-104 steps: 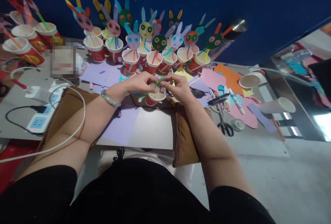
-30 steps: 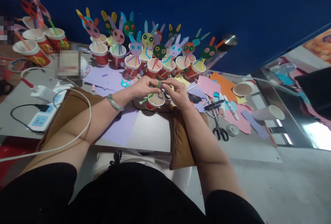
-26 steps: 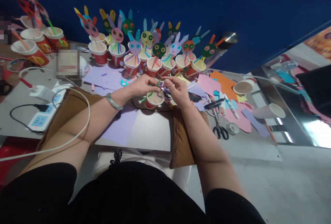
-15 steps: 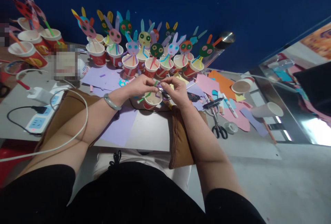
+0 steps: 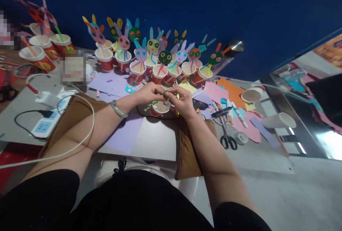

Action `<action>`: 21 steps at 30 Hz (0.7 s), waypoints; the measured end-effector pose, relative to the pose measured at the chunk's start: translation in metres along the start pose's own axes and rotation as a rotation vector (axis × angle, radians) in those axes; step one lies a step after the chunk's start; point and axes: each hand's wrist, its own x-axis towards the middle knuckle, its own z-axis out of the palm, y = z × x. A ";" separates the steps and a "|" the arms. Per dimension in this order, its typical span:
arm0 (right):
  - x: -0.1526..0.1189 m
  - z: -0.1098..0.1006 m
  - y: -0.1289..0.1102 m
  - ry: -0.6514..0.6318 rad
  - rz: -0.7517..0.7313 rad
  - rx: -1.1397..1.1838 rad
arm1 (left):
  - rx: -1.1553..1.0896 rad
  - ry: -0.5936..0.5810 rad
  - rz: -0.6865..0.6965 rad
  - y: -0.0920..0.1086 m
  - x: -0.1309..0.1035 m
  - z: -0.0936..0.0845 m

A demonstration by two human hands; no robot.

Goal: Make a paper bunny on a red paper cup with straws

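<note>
My left hand [image 5: 150, 93] and my right hand [image 5: 182, 100] meet fingertip to fingertip, both closed in a pinch. Between them is a small green strip [image 5: 165, 92], mostly covered by the fingers. Just below stands a red and white paper cup [image 5: 160, 108], with green and purple strips showing at its rim. Beyond my left hand lies a blue rabbit face cutout [image 5: 130, 89] on purple paper [image 5: 107, 83].
Several cups with paper rabbits [image 5: 165, 57] stand along the blue wall. Right of my hands are scissors [image 5: 227, 139], a roll of clear tape [image 5: 241, 137], markers [image 5: 239, 115] and coloured paper [image 5: 216, 91]. A power strip [image 5: 44, 127] with a white cable lies left.
My fingertips have drawn closer together, covering more of the green strip. The whole view has shifted slightly, so things appear a little lower and further right.
</note>
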 end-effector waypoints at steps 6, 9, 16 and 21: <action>0.000 0.000 -0.001 0.017 -0.017 0.028 | -0.022 0.014 -0.035 -0.001 0.000 -0.001; -0.001 0.000 -0.001 0.011 -0.001 0.003 | -0.031 0.003 -0.049 -0.002 0.000 -0.001; -0.001 -0.002 0.002 0.013 -0.022 -0.030 | -0.009 -0.005 -0.045 -0.004 0.001 -0.002; -0.002 -0.003 0.001 0.008 -0.018 -0.029 | -0.056 0.023 -0.044 -0.004 -0.001 0.001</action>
